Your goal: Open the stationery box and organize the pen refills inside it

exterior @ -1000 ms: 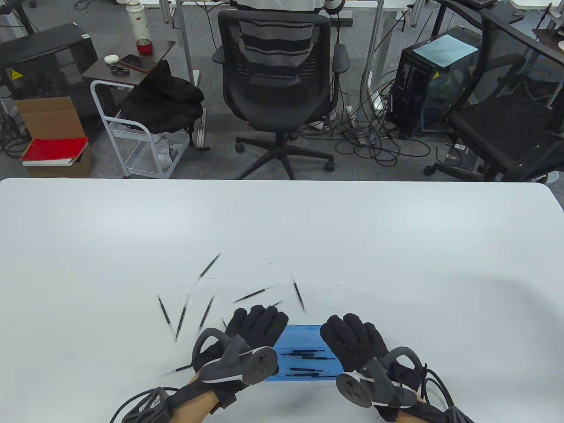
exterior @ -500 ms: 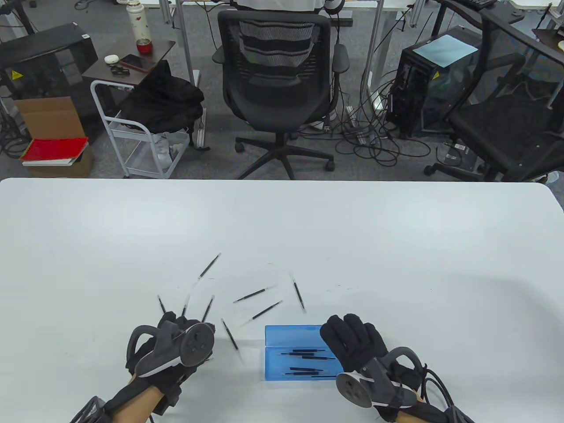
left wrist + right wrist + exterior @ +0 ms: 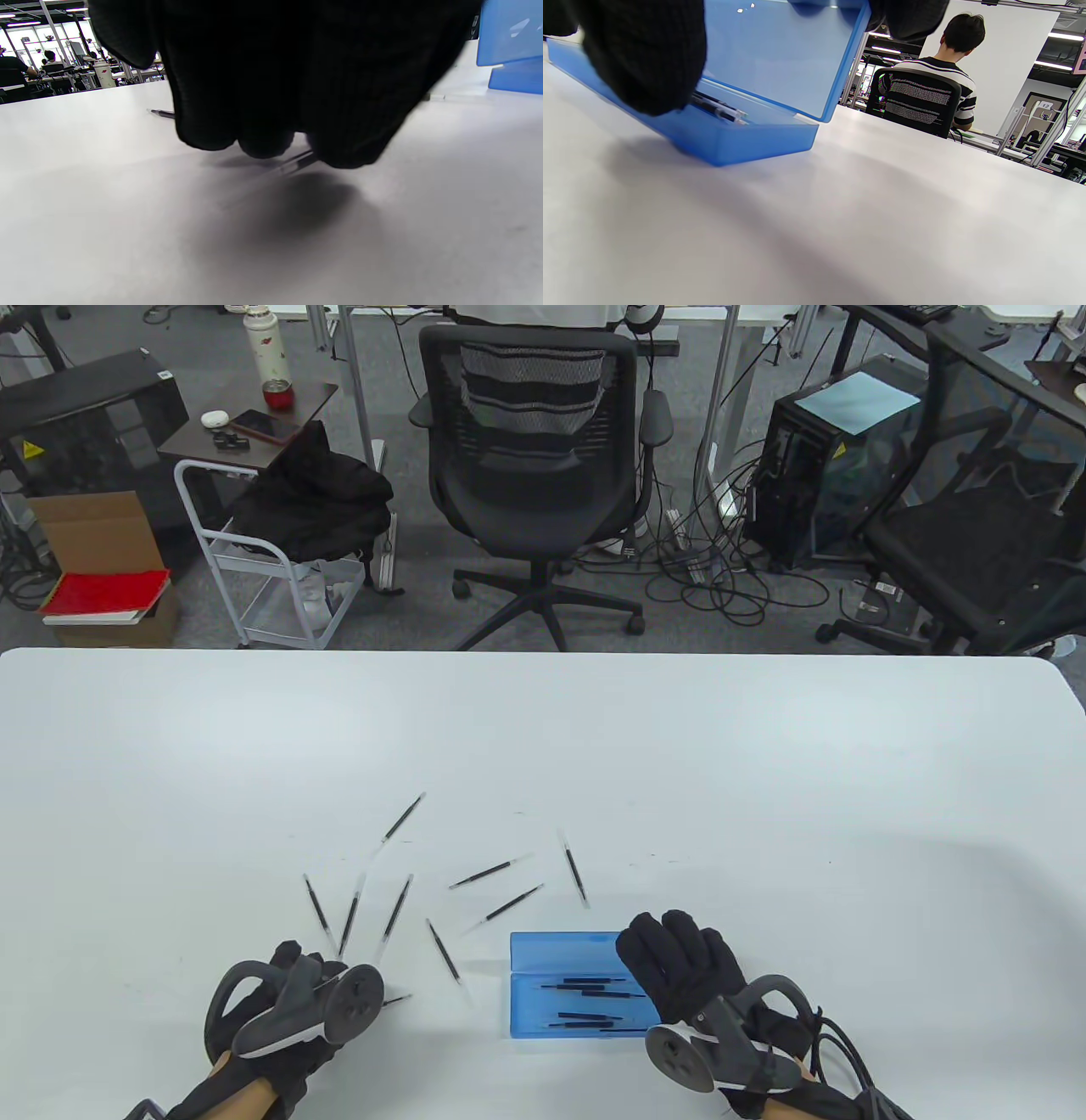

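Table view: seven pen refills [image 3: 397, 909] lie loose on the white tabletop [image 3: 764, 780], four more inside the open blue stationery box [image 3: 577, 988]. Right hand [image 3: 679, 963] grips its raised lid. Left wrist view: left hand [image 3: 271, 80] curls onto an eighth loose refill [image 3: 297, 162]. Right wrist view: lid [image 3: 780, 51] tilted open.

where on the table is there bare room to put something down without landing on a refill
The table is bare along its far half and on everything to the right of the blue box and the right hand. It is crowded near the front left, where loose refills lie scattered between the left hand and the box.
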A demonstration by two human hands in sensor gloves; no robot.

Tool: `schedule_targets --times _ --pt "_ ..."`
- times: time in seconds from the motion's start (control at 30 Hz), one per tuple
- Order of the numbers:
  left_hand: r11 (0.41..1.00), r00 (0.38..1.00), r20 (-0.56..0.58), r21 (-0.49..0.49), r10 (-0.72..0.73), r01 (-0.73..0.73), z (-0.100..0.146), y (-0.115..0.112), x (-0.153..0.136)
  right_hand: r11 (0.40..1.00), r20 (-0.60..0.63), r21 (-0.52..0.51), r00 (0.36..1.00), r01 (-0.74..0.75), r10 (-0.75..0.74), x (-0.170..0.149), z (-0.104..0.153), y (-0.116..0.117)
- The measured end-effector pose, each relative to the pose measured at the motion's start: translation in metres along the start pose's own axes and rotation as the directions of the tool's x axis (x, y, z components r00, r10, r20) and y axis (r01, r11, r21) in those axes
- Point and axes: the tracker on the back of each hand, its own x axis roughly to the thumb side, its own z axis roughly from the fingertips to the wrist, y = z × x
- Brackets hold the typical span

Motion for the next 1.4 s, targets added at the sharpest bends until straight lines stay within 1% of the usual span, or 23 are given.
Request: schedule_targets --times 0.2,0.43,0.63,0.87,1.0,1.13,1.27,1.33,1.4 --pt "0.999 0.999 -0.008 -0.001 -0.038 0.038 0.000 -0.004 0.002 1.000 0.001 0.004 1.000 0.000 0.000 0.000 0.000 0.000" --pt "0.999 0.999 0.019 0.008 -0.048 0.048 0.001 -0.005 0.007 1.000 0.000 0.005 1.000 -0.008 0.008 0.001 0.000 0.000" --pt "0.998 0.997 0.040 0.040 -0.059 0.057 0.005 -0.008 0.009 1.000 -0.001 0.006 1.000 -0.013 0.013 0.001 0.000 0.000" --pt "0.997 0.997 0.071 0.071 -0.035 0.030 0.007 -0.011 0.009 1.000 -0.002 0.007 1.000 -0.016 0.016 0.002 0.000 0.000" --pt "0.994 0.995 0.076 0.101 -0.056 0.049 0.010 -0.013 0.011 1.000 -0.003 0.008 1.000 -0.016 0.016 0.002 0.000 0.000" --pt "0.993 0.995 0.086 0.106 -0.055 0.046 0.011 -0.013 0.013 1.000 -0.002 0.008 1.000 -0.016 0.016 0.002 0.000 0.001" --pt "0.989 0.992 0.108 0.143 -0.058 0.042 0.012 -0.002 0.019 1.000 -0.001 0.009 1.000 -0.013 0.013 0.002 0.000 0.001" --pt "0.982 0.989 0.133 0.186 -0.064 0.039 0.012 0.011 0.027 1.000 -0.001 0.010 1.000 -0.012 0.012 0.002 0.000 0.001" --pt "0.972 0.983 0.166 0.234 -0.078 0.037 0.012 0.027 0.042 1.000 0.000 0.011 1.000 -0.010 0.010 0.002 0.000 0.001"
